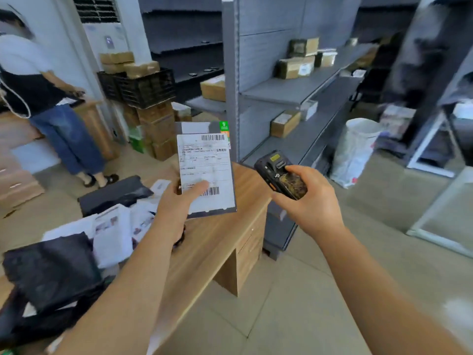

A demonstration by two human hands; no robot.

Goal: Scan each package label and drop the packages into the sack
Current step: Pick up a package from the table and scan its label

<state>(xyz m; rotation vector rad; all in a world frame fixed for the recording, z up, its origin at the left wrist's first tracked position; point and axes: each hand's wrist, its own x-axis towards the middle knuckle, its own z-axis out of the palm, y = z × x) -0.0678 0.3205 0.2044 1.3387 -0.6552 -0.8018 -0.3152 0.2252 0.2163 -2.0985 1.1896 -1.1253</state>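
My left hand (176,201) holds a flat grey package (207,170) upright above the wooden desk (217,242), thumb pressed on its white shipping label, which faces me with barcodes at top and bottom. My right hand (307,201) grips a black handheld scanner (280,174) just right of the package, its head pointing up and left, thumb on its top. A white woven sack (355,152) stands open on the floor to the right, beside the shelving.
Black and white mailer bags (110,234) lie piled on the desk's left half. Grey shelving (294,98) with cardboard boxes stands behind. Another person (38,98) stands at the far left near stacked boxes and a black crate (143,88).
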